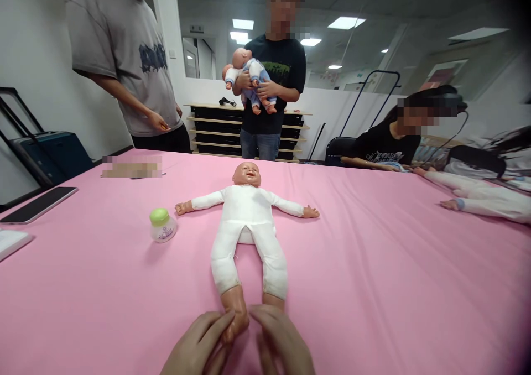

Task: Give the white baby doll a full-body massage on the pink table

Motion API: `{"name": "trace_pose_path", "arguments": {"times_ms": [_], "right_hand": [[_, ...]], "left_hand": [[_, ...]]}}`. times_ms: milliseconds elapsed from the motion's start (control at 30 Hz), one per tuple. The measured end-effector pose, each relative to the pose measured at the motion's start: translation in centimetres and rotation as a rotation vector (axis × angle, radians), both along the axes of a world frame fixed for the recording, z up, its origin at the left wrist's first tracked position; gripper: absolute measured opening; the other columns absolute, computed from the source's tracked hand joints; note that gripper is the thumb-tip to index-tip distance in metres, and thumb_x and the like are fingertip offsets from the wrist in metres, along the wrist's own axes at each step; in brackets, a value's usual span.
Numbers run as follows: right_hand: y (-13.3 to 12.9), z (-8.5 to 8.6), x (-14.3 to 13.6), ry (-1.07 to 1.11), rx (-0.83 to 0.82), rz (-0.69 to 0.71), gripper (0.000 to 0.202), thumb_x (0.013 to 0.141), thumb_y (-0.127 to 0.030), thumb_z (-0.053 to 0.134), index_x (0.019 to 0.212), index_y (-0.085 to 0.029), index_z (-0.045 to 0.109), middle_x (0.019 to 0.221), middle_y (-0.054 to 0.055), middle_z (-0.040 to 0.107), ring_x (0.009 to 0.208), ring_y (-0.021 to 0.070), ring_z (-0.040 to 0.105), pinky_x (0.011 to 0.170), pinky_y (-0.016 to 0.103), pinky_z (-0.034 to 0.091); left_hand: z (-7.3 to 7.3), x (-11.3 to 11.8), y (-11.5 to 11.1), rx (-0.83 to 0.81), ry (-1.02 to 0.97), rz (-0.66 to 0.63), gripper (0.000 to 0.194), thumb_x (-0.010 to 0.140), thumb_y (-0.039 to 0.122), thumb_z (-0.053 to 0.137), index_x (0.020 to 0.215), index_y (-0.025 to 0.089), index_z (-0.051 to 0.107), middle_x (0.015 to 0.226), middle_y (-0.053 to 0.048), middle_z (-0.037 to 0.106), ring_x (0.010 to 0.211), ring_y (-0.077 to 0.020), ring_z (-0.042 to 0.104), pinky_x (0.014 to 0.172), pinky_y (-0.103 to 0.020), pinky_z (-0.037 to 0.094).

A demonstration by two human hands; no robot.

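A baby doll [249, 206] with a white cloth body lies on its back on the pink-covered table, head away from me, arms spread. My left hand [202, 342] is closed on the doll's bare foot [235, 314] on the left, fingers at its side. Across the doll's other foot lies my right hand [286, 339], its fingers curled around it and hiding most of it. Only the ankle [274, 301] shows above that hand. Left of the doll stands a small clear jar [164, 230] with a green lid.
A phone [39, 204] and a white object [14, 243] lie at the table's left edge. Two people stand beyond the table; one holds dolls [251, 76]. On the right, a seated person leans over the table [373, 264] near another doll [477, 195].
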State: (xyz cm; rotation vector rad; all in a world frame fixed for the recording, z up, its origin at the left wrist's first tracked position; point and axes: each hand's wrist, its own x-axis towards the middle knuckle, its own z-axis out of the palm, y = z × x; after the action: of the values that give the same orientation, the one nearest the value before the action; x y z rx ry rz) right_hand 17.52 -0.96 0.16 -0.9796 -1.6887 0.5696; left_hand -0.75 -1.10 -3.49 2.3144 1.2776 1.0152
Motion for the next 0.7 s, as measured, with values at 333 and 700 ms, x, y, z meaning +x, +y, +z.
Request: {"name": "trace_pose_path", "arguments": {"times_ms": [333,700], "right_hand": [[2.5,1.5,-5.6,-0.18,-0.124,0.364,0.05,0.086,-0.024,0.051,0.135,-0.029,0.041,0.135,0.001,0.048,0.13,0.0243,0.038,0.11,0.045,0.029],[2.8,1.1,-9.2,0.258,-0.291,0.141,0.021,0.085,-0.035,0.054,0.099,-0.024,0.064,0.11,0.005,0.063,0.127,0.0233,0.039,0.104,0.041,0.037]], "left_hand": [[3.1,-4.4,-0.1,0.152,-0.094,0.088,0.033,0.085,0.019,0.047,0.115,0.024,0.058,0.108,-0.007,0.064,0.093,-0.0165,0.064,0.078,-0.02,0.054],[3.8,1.9,-0.4,-0.208,-0.836,0.507,0.041,0.086,0.045,0.045,0.119,0.021,0.051,0.127,-0.008,0.051,0.114,-0.0206,0.052,0.09,-0.028,0.048]]}}
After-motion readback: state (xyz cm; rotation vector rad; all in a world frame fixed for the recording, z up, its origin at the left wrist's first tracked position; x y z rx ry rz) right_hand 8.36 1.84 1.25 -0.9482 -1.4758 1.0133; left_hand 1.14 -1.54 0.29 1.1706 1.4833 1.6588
